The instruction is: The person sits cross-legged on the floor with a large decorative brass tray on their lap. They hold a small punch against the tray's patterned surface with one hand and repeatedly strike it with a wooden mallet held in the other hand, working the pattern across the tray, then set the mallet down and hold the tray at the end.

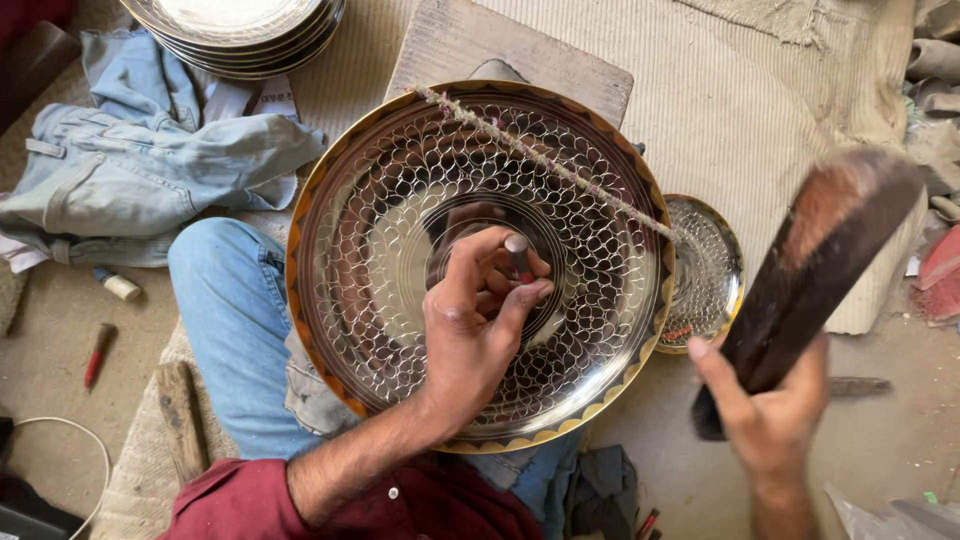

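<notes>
From the head camera, in the centre of the frame, my left hand [470, 330] holds a small metal punch [517, 257] upright on the big brass plate [400, 190]. The thumb and the first fingers are closed tightly around the punch, and its flat top shows above them. The plate lies on my knee in blue jeans [225, 300] and on a wooden block [470, 40] at the top of the frame. It has a fish-scale pattern around the smooth middle.

At the right of the frame, my right hand [770, 410] grips the lower end of a dark wooden mallet [815, 265]. All fingers are wrapped around it, and the mallet is raised and blurred.

To do this step well, I think the punch must stay straight and its tip must sit exactly on the line of the pattern. The blow should land flat on the top, away from my fingers. A slanted blow can make the punch slide and scratch the plate.

My left forearm comes from the bottom of the frame, with the wrist bent down.
</notes>
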